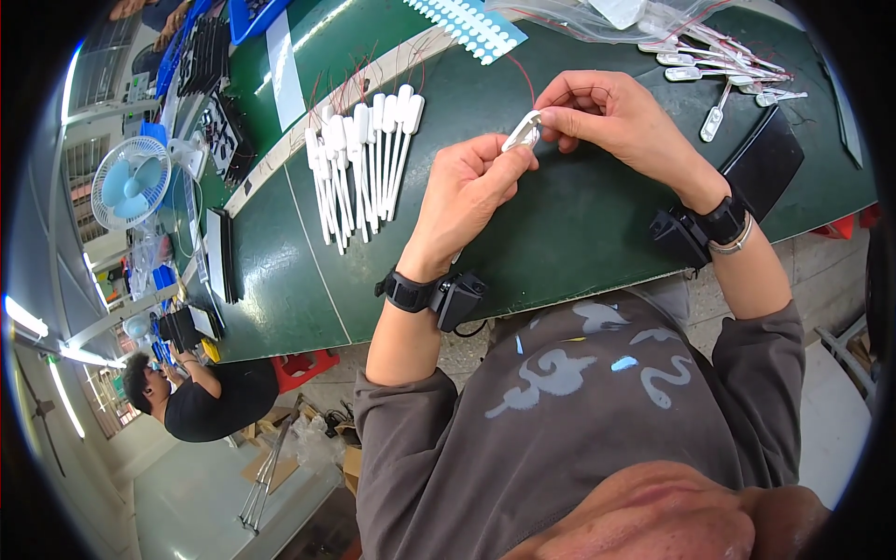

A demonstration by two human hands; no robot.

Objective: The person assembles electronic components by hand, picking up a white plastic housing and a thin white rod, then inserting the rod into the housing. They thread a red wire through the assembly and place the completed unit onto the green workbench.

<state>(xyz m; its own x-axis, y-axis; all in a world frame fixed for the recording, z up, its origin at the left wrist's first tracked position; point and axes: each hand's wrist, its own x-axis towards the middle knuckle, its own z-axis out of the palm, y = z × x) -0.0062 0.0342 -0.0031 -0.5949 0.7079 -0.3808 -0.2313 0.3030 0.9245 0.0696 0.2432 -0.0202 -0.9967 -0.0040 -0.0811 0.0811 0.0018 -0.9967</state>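
White piece [523,133]: held up between both hands, above the green table [541,233], near the top middle of the view. Small, elongated, rounded oval shell, glossy white, raised rim; hollow side faces up, greyish-brown inside, fine detail too small to tell. Tilted, upper end to the right.

Left hand [474,182]: narrow, thumb and index pinching the lower left end of the piece, other fingers curled. Right hand [597,117]: also narrow, thumb and fingertips pinching the upper right end; cannot tell whether wire is caught in that grip too. Thin red wire [529,82] comes down to the right fingertips from the blue sheet [485,35], which has rows of white tabs.

Left of the hands: bunch of white sticks [366,140], paddle-like heads at the far end, stems toward the person, laid side by side and partly overlapping, red wires sticking out past the heads. Beyond the heads, a pale strip [373,73] runs across the table.

Right: loose pile of white shells [719,70], long thin stems, scattered at angles, some hollow side up; one lies apart, nearer the person. Clear plastic bag [569,21] beside the pile. Black flat case [767,163] near the right wrist. Far left: white fan [131,184] with blue blades; seated co-worker [219,401], black top.
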